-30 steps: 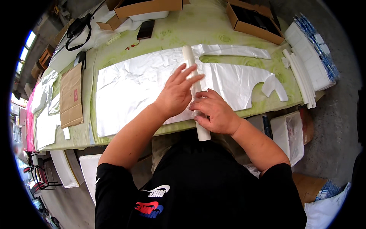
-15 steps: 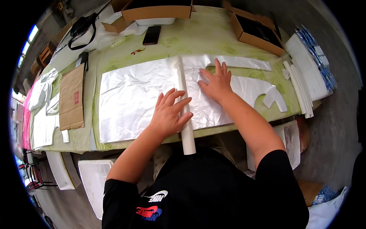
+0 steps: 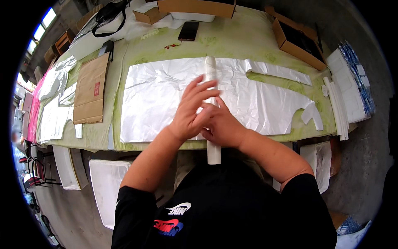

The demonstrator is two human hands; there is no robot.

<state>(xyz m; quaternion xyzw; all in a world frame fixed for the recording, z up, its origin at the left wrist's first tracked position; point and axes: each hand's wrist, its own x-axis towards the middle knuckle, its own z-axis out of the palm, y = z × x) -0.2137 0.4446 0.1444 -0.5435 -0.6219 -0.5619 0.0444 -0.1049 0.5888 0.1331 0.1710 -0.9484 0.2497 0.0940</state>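
Both hands meet on the white tube [image 3: 211,120] at the near edge of the counter [image 3: 248,45]. Left hand [image 3: 191,111] lies over the tube with fingers stretched forward and spread, palm pressing down rather than clenched; its fingertips reach up along the tube. Right hand [image 3: 222,124] sits just beside it and partly under it, fingers curled around the tube from the right side, so that grip is closed on the tube.

That tube runs away from the person across the middle of a white plastic sheet [image 3: 157,99], upright in the picture. Its near end sticks out past the counter edge toward the person's black shirt [image 3: 224,207]; its far end reaches the sheet's far edge. The sheet is crinkled, spread flat on the green counter, and cut on its right side into a long strip [image 3: 282,71] and a curved flap [image 3: 313,114].

Left of the sheet lies a brown paper bag [image 3: 91,89], flat. Farther left, more white sheets [image 3: 54,108] overlap. Beyond the sheet, a dark phone [image 3: 188,31] rests on the counter. An open cardboard box [image 3: 296,39] stands at the far right, and a second box [image 3: 195,6] at the far edge. White strips [image 3: 336,108] lie stacked along the right end.
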